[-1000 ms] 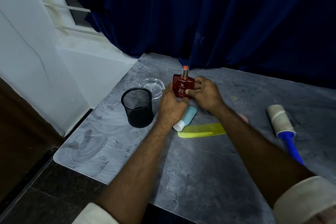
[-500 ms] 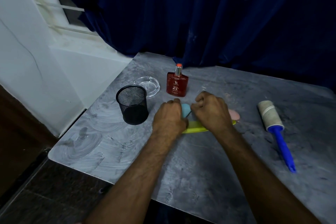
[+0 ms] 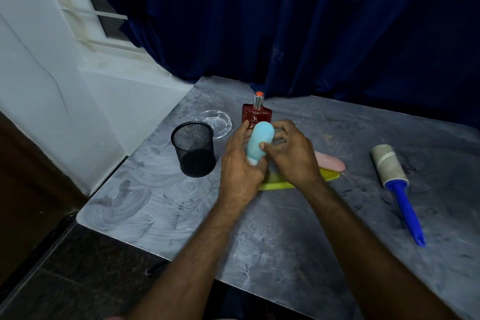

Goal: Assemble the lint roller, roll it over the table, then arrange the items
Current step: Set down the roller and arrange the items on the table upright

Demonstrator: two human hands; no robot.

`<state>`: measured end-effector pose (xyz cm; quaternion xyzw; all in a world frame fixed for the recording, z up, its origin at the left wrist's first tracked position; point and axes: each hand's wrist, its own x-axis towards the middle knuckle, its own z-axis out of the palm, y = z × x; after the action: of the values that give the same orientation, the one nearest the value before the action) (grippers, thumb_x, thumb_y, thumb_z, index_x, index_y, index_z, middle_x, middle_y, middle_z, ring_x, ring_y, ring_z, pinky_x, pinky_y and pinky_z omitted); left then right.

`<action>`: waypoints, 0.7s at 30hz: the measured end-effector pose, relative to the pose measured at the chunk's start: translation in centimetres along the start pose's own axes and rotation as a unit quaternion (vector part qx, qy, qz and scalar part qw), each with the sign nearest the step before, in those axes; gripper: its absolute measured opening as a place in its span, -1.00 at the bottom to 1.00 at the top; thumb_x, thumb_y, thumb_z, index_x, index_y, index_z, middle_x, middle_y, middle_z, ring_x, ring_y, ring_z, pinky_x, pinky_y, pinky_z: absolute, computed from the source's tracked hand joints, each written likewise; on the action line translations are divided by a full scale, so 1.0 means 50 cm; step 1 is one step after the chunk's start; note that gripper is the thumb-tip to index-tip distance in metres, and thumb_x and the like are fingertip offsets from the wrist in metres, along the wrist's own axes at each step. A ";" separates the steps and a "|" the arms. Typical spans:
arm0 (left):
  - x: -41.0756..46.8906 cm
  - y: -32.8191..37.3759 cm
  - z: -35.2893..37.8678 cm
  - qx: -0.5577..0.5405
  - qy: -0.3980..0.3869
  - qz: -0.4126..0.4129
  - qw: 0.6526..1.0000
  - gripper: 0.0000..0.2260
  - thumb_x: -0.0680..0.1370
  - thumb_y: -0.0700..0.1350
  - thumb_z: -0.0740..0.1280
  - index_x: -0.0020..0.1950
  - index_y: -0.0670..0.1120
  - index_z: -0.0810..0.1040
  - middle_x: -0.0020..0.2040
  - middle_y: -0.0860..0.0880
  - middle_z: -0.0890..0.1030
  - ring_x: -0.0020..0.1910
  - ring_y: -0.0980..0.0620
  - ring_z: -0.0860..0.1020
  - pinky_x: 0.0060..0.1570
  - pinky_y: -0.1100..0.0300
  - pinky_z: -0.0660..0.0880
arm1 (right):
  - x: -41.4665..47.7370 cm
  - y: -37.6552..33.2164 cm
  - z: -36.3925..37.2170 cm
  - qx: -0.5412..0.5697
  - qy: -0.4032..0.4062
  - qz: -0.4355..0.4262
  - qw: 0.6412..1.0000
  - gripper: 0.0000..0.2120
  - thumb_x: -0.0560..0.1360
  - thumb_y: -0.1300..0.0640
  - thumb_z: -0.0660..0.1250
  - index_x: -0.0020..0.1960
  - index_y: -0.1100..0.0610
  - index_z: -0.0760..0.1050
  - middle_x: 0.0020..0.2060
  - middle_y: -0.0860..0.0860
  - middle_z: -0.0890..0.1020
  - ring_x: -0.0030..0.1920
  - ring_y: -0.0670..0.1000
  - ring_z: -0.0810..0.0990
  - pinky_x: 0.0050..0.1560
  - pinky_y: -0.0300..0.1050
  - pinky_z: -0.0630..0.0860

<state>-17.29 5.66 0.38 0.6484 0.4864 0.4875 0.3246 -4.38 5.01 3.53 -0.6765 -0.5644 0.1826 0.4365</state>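
Both hands hold a light blue bottle (image 3: 259, 141) with a white cap, lifted above the grey table (image 3: 272, 236). My left hand (image 3: 240, 163) grips its lower, cap end; my right hand (image 3: 292, 153) wraps its side with the thumb across the front. Behind it stands a red perfume bottle (image 3: 256, 113). A yellow comb (image 3: 330, 176) lies partly under my right wrist, and a pink object (image 3: 331, 162) lies just beyond it. The lint roller (image 3: 389, 163) with its blue handle (image 3: 406, 212) lies at the right, assembled.
A black mesh cup (image 3: 194, 149) stands left of my hands, with a clear glass ashtray (image 3: 214, 123) behind it. A dark blue curtain (image 3: 298, 21) hangs along the table's far edge. The white wall and window are at the left, and the floor drops off past the near-left edge.
My hands left the red perfume bottle standing at the back, came down on the blue bottle by the comb, and have lifted it upright off the table.
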 end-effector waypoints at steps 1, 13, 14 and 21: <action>0.000 0.000 -0.001 -0.016 -0.002 -0.011 1.000 -0.29 0.55 -0.28 0.51 0.66 -0.12 0.33 0.49 -0.08 0.55 0.43 0.02 0.56 0.40 0.09 0.57 | 0.003 -0.001 0.003 -0.011 0.000 -0.017 1.000 -0.65 0.47 0.10 0.56 0.21 -0.01 0.55 -0.01 -0.12 0.72 -0.13 -0.18 0.70 -0.04 -0.02 0.69; 0.012 0.001 -0.005 -0.088 -0.009 -0.068 0.994 -0.34 0.58 -0.42 0.31 0.66 -0.07 0.34 0.58 -0.07 0.44 0.51 0.01 0.50 0.47 -0.07 0.53 | 0.030 -0.004 0.042 -0.044 -0.012 -0.074 0.996 -0.69 0.56 0.18 0.45 0.29 0.07 0.56 0.07 -0.02 0.71 0.03 -0.06 0.68 0.09 0.03 0.67; 0.013 -0.001 -0.005 -0.087 -0.008 -0.069 0.994 -0.35 0.59 -0.41 0.32 0.66 -0.07 0.34 0.57 -0.07 0.45 0.51 0.01 0.51 0.47 -0.07 0.53 | 0.031 -0.004 0.043 -0.044 -0.018 -0.076 0.996 -0.69 0.57 0.18 0.44 0.31 0.08 0.56 0.09 -0.01 0.71 0.05 -0.04 0.69 0.10 0.04 0.66; 0.004 -0.003 -0.010 -0.090 -0.009 -0.069 0.994 -0.32 0.56 -0.45 0.32 0.67 -0.13 0.31 0.57 -0.11 0.44 0.52 -0.04 0.49 0.49 -0.12 0.50 | 0.024 -0.004 0.045 -0.052 -0.034 -0.082 0.995 -0.68 0.61 0.18 0.40 0.36 0.11 0.54 0.13 0.04 0.70 0.10 -0.01 0.68 0.15 0.00 0.65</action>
<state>-17.79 5.85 0.47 0.5858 0.4810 0.5002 0.4186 -5.81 7.00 2.77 -0.6431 -0.6413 0.1387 0.3948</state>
